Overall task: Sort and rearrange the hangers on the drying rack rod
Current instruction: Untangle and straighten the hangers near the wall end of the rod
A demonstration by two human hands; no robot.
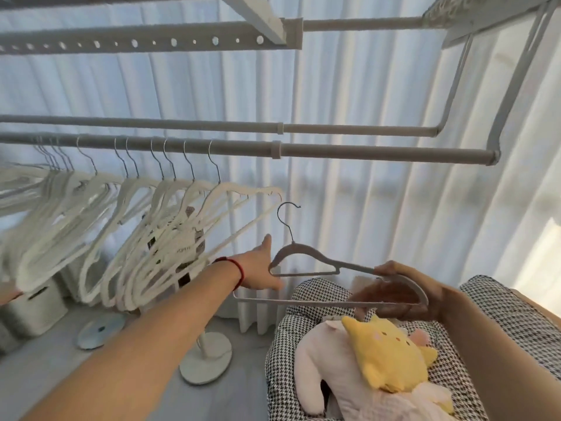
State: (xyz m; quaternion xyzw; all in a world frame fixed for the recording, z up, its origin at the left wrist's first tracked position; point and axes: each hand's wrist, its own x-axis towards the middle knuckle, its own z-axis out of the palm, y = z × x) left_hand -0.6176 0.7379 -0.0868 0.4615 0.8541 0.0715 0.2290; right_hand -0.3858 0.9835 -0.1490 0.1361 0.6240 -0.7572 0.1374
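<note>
right hand (406, 287) grips the grey hanger (306, 259); left hand (261, 265), fingers straight, reaches beside it.

One grey hanger off the rod, a crowd of white ones on it

Two hands show: the left hand (261, 270) at centre and the right hand (406, 287) at lower right, with a single grey hanger (306, 259) there. White hangers (170, 226) fill the left of the frame; about a dozen hooks can be told apart, those at far left too bunched to count. Three round rods (364, 151) cross the frame, plus one perforated bar (136, 42) at top. Two plush toys lie at lower right, one yellow (388, 357), one pink (321, 369).
</note>
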